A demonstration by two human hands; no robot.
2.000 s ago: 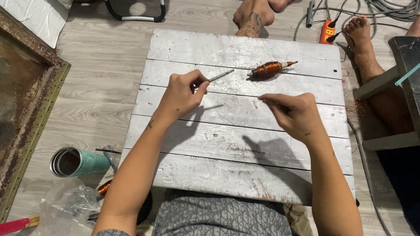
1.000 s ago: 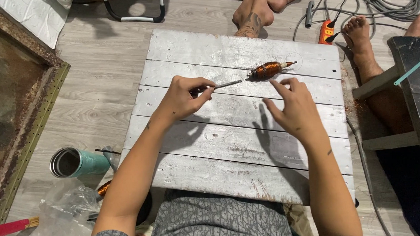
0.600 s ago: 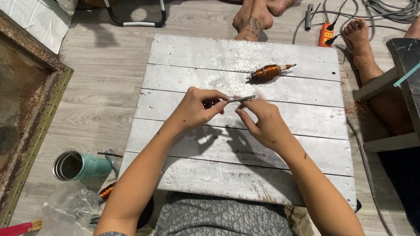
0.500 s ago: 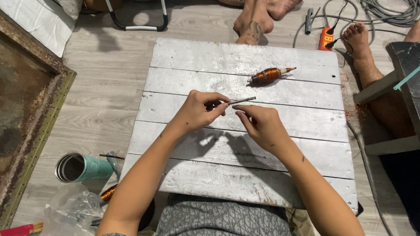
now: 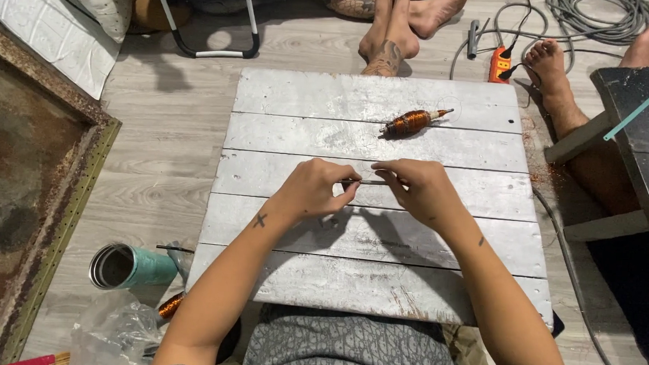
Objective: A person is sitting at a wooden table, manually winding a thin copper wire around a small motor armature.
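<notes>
Rod: a thin grey metal rod (image 5: 365, 182), level just above the middle of the counter (image 5: 378, 282), pinched at both ends.
Left hand (image 5: 317, 189): fingertips closed on the rod's left end.
Right hand (image 5: 417, 187): closed on its right end.
Progress: rod looks bare, no wire on it yet.
Coil: copper wire spool (image 5: 410, 122) lies untouched beyond the hands.
Floor: teal cup (image 5: 131, 266) at left.

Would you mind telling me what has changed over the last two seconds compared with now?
The right hand moved in from the right and took hold of the thin metal rod, which the left hand already held; both hands now pinch it between them, nearer the body. The copper wire spool, white plank board and teal cup stayed put.
</notes>
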